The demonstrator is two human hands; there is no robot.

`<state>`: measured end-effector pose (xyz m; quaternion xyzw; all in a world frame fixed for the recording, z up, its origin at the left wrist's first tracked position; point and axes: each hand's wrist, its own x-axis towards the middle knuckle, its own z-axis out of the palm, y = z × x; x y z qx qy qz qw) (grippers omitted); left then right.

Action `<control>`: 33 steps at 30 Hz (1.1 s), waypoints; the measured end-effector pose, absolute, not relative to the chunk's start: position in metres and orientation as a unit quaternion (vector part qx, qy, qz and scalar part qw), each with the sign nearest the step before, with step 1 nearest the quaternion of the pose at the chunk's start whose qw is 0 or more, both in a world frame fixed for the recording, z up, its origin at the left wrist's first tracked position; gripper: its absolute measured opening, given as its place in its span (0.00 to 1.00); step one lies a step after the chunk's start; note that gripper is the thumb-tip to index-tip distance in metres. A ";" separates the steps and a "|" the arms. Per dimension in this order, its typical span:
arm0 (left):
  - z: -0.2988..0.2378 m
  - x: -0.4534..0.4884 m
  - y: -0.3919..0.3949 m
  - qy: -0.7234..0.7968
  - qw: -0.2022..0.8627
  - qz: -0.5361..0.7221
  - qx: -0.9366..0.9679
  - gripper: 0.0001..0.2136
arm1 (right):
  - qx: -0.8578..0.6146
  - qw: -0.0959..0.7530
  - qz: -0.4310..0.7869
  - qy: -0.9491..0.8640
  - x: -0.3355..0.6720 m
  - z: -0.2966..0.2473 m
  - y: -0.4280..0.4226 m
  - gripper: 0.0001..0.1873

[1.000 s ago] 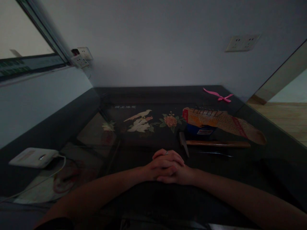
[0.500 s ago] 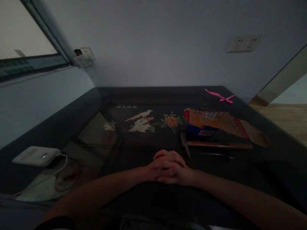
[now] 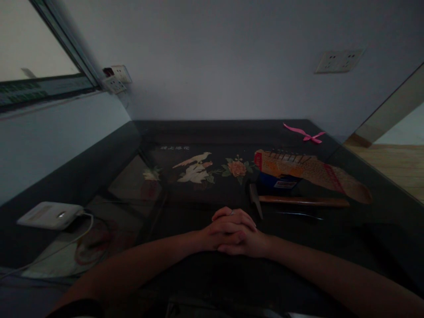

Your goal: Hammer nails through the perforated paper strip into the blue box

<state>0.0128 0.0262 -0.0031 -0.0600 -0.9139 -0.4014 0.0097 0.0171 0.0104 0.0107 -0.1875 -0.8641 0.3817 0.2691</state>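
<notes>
The two hands are joined in one grip: the fingers of the left hand (image 3: pixel 217 233) and the right hand (image 3: pixel 252 242) interlace, folded over each other, with a ring (image 3: pixel 232 212) on one finger. They rest on the dark, glossy table (image 3: pixel 215 132), forearms spread to either side. Just beyond the right hand lies a hammer (image 3: pixel 303 201), its metal head near the knuckles and its wooden handle pointing right. A thin, shiny rod (image 3: pixel 300 213) lies alongside the handle, on the near side. Behind the hammer sits a blue box (image 3: pixel 280 180), and a speckled tan piece with red bands (image 3: pixel 314 172) lies over it, slanting down to the right; dark nails (image 3: pixel 291 157) line its far edge. Farther back, near the far right corner, is a pink ribbon (image 3: pixel 309 137). Well apart, on the left, a white device (image 3: pixel 49 215) lies with a cable attached.
</notes>
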 end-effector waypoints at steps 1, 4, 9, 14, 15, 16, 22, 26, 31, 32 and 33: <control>-0.004 0.012 0.026 -0.914 -0.003 -0.398 -0.073 0.18 | -0.190 0.264 0.383 -0.864 0.017 0.011 0.010 0.21; -0.005 0.009 0.023 -0.912 -0.047 -0.391 -0.115 0.18 | -0.187 0.267 0.386 -0.863 0.017 0.013 0.010 0.22; -0.002 0.008 0.022 -0.911 -0.049 -0.389 -0.126 0.16 | -0.181 0.270 0.383 -0.865 0.017 0.015 0.010 0.21; 0.000 0.008 0.023 -0.907 -0.061 -0.397 -0.125 0.17 | -0.183 0.270 0.387 -0.863 0.017 0.013 0.010 0.21; -0.001 0.007 0.022 -0.907 -0.059 -0.398 -0.123 0.17 | -0.184 0.270 0.388 -0.862 0.017 0.013 0.010 0.21; -0.002 0.007 0.022 -0.908 -0.056 -0.398 -0.121 0.17 | -0.185 0.271 0.389 -0.861 0.017 0.012 0.010 0.21; -0.006 0.008 0.017 -0.912 -0.036 -0.397 -0.101 0.17 | -0.179 0.276 0.375 -0.867 0.016 0.012 0.010 0.21; 0.000 0.012 0.020 -0.908 -0.056 -0.402 -0.106 0.21 | -0.189 0.265 0.375 -0.868 0.017 0.012 0.010 0.21; 0.004 0.005 0.012 -0.903 -0.072 -0.404 -0.126 0.17 | -0.178 0.282 0.375 -0.865 0.017 0.011 0.010 0.20; 0.003 0.003 0.009 -0.904 -0.068 -0.404 -0.125 0.16 | -0.178 0.283 0.373 -0.865 0.017 0.011 0.010 0.20; 0.002 0.001 0.007 -0.905 -0.063 -0.404 -0.121 0.15 | -0.177 0.286 0.371 -0.866 0.017 0.010 0.010 0.20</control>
